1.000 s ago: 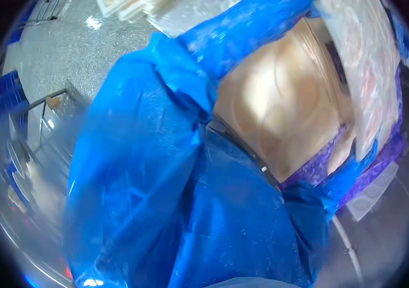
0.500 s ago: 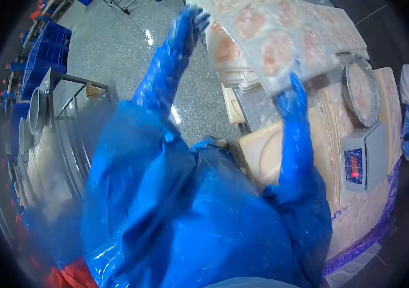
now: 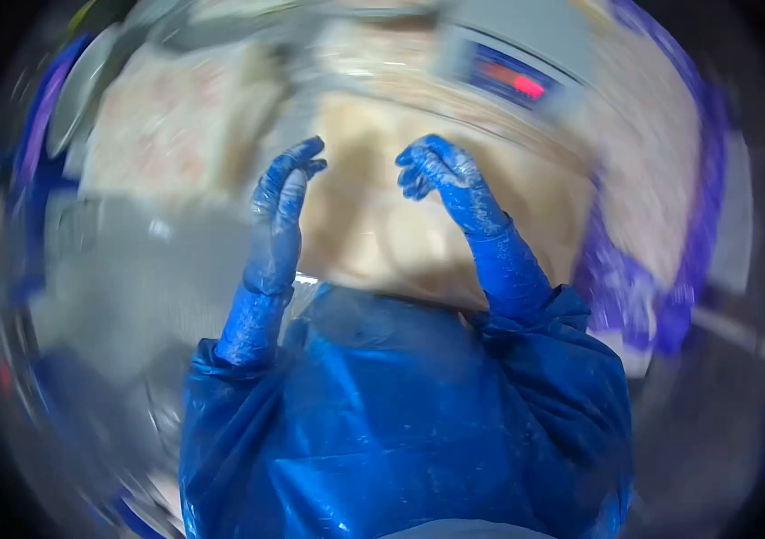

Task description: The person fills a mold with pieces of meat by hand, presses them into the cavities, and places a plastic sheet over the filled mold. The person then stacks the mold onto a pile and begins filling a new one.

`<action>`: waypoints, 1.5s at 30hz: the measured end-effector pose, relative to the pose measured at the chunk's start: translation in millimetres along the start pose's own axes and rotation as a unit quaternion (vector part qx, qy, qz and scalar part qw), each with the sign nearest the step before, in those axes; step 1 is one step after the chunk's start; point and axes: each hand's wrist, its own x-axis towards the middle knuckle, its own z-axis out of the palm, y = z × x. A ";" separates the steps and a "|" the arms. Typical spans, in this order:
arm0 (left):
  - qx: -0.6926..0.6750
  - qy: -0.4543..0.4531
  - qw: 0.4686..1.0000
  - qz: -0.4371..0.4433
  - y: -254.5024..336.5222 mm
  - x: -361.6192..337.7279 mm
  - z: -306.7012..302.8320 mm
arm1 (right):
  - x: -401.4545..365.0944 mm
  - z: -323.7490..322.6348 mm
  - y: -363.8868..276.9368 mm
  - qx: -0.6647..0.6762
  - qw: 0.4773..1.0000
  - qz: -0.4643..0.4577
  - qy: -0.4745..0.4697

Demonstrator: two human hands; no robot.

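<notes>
Hovering side by side in the middle of the frame, the left hand (image 3: 282,193) and the right hand (image 3: 441,169) are both wearing blue gloves and holding nothing. The left one is standing nearly upright with its fingers (image 3: 303,154) loosely bent and parted; the right one is curling its fingers (image 3: 414,171) inward, half open, around empty air. Neither is touching anything, and the two are facing each other with a gap between them, probably because the gloves are looking wet or frosted. Directly behind and below them a pale board (image 3: 373,247) is lying on the bench. Further out, a weighing scale (image 3: 510,79) is glowing red at the upper right, blurred pale stacks (image 3: 176,126) are sitting at the upper left, and purple plastic sheeting (image 3: 638,292) is draping the right edge. A blue gown (image 3: 400,422) is filling the lower frame.
</notes>
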 end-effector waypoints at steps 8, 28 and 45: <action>0.147 -0.536 0.803 0.214 -33.5 40.3 367.5 | -219.7 -337.0 46.2 -0.303 0.859 -0.052 0.409; 0.296 -0.471 0.804 0.210 -147.3 48.7 536.5 | -175.7 -435.9 92.4 -0.807 0.560 -0.065 0.176; 0.155 -0.248 0.956 -0.011 -32.4 6.4 57.8 | -114.8 -73.6 8.9 -0.121 0.946 -0.082 0.289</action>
